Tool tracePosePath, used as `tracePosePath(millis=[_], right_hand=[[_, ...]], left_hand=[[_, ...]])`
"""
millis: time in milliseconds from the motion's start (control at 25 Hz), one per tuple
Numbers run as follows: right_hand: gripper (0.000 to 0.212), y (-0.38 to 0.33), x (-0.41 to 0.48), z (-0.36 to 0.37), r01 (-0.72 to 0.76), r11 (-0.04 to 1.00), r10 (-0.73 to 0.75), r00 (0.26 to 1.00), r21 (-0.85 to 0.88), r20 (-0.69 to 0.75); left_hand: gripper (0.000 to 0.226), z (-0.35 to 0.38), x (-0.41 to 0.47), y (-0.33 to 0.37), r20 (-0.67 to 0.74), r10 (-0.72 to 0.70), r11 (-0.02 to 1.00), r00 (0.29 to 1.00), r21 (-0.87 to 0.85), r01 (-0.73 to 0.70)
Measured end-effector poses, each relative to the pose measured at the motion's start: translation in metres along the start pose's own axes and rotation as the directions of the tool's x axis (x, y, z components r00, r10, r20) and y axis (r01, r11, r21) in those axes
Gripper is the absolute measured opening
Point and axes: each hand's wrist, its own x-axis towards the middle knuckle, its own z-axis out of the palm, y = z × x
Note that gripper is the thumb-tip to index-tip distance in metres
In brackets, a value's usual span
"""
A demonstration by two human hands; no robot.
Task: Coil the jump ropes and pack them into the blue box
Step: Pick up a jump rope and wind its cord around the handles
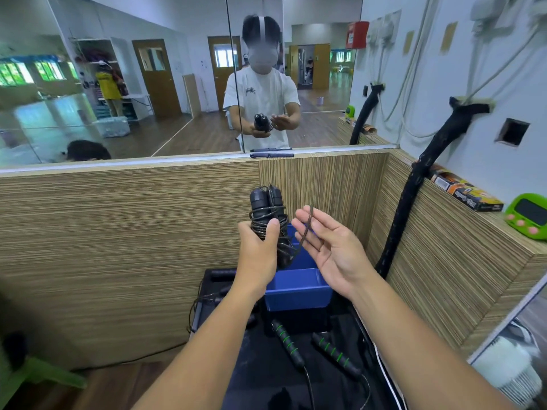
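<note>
Held up over the blue box (299,291) in the left hand (257,250): a black jump rope (266,208), two handles side by side and pointing up and away, cord wound round them in many turns, fingers and thumb clamped on the windings. Right hand (328,247) just beside, fingers straight and spread, clamped on nothing, only carrying the last loop of cord (307,223) draped across the fingertips and running back down to the bundle. Near the end of coiling for this rope, by the look of it: one short tail left to lay on or tuck. Likely light, and stiff only at the handles; thin, springy and probably slick in the cord, so apt to unwind once the squeeze eases. Best gripped across the wraps at mid-handle, with the tail pulled snug and pushed under a turn before letting go. Blue box standing open at the far middle of the black table (266,365), right below the hands, inside mostly hidden behind them. Toward the near edge, a green-banded jump rope (288,343), uncoiled, two handles lying apart, thin cords trailing nearer. At the far left, beside the box, more black handles (222,273) with slack cord spilling over the left edge. Worth lowering the bundle flat, to leave room.
</note>
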Motion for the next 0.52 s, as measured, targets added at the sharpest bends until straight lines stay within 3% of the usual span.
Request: tracePosePath(millis=[160, 360, 520], right_hand=[[0.027, -0.009, 0.008, 0.006, 0.051, 0.992, -0.051, 0.999, -0.119, -0.003], [0.021, -0.014, 0.009, 0.018, 0.028, 0.985, -0.022, 0.999, -0.171, 0.039], [0.029, -0.011, 0.013, 0.020, 0.043, 0.989, -0.044, 0.999, -0.140, -0.004]], left_hand=[[0.050, 0.005, -0.002, 0.000, 0.028, -0.128, 0.991, 0.991, -0.034, 0.129], [0.029, 0.009, -0.002, 0.006, -0.042, -0.101, 0.993, 0.994, -0.072, 0.098], [0.029, 0.010, -0.004, 0.002, -0.054, -0.067, 0.997, 0.996, -0.036, 0.065]])
